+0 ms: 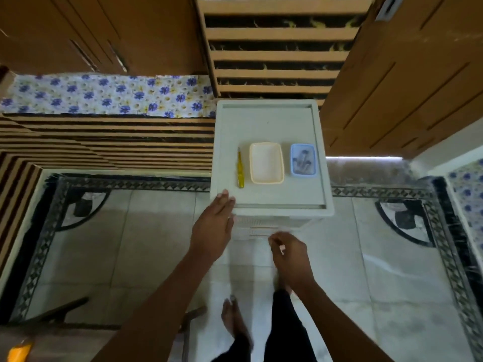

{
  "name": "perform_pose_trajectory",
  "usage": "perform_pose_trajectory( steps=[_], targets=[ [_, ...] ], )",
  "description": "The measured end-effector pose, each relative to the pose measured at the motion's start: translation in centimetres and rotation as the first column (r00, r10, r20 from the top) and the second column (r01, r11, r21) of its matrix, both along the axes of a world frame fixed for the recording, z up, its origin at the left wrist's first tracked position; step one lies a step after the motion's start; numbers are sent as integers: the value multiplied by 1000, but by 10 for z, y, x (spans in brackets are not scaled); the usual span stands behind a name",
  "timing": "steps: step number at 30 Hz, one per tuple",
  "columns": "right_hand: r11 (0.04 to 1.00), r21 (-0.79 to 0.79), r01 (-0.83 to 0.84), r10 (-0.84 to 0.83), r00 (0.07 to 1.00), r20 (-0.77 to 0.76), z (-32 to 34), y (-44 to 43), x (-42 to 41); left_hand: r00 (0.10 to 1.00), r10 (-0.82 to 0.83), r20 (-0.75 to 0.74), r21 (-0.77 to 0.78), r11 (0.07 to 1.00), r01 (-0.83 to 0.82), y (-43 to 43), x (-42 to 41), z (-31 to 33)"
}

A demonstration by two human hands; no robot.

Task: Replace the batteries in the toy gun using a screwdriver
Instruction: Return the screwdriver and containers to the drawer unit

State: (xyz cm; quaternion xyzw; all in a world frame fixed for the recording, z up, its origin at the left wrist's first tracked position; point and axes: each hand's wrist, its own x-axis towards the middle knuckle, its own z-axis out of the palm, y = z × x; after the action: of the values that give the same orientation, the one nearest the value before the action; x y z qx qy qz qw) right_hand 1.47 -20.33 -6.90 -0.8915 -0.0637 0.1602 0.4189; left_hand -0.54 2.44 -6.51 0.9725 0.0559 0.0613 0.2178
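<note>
Cream tray point(266, 163) beside screwdriver point(240, 169) | blue tray point(292, 160): dark small items point(303, 161)

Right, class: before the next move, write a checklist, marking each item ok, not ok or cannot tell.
1. Screwdriver lies free on the cabinet: ok.
2. Cream tray empty, ready for screws: ok.
3. Blue tray holds batteries: cannot tell, dark items only.
4. Toy gun in view: not ok.
5. Left hand rests on the cabinet's front corner: ok.
6. Right hand has a grip on something: cannot tell, blurred.
</note>
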Motion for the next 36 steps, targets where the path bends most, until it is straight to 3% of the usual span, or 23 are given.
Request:
perform_pose_trajectory(
  steps=[3,7,14,18,25,30,36],
  targets=[
    [997,-41,-67,67,998,15,-38,12,-12,990,-7,141,78,997,-4,2,1,-14],
    [960,-186,-209,193,976,-97,-79,25,-15,975,19,222,87,995,-39,-3,-11,-29],
    [762,-460,-456,410,889,-202,-129,47,19,944,31,327,117,990,-73,-4,-12,-48],
    [646,-580,-497,452,861,-234,-152,48,24,939,29,342,110,991,-71,-1,-11,-50],
    [760,-561,-329,366,929,-51,-137,44,-12,920,37,389,95,992,-80,0,-10,-50],
    [730,-574,-371,444,896,-14,-118,4,-72,931,38,362,53,997,-61,0,-9,-46],
    [802,-546,-243,455,840,295,-65,-18,-112,956,69,284,-13,998,-68,-1,-11,-33]
  ],
)
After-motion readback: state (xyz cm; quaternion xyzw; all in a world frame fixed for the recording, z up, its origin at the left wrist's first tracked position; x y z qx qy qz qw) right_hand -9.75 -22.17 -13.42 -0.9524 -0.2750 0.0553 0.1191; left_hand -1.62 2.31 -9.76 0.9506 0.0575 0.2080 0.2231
